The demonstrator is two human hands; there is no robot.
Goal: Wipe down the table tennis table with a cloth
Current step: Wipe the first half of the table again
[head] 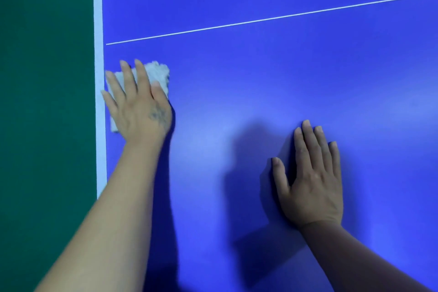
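The blue table tennis table (pixel 260 83) fills most of the view. A pale grey folded cloth (pixel 159 76) lies on it close to the white edge line (pixel 99 102) at the left. My left hand (pixel 139 106) presses flat on the cloth with straight, spread fingers and covers most of it. My right hand (pixel 312 178) rests flat on the bare blue surface further right and nearer to me, fingers straight and holding nothing.
A thin white centre line (pixel 272 18) runs across the table beyond both hands. Left of the table edge is green floor (pixel 45 102). Shadows of my arms fall on the blue surface between the hands.
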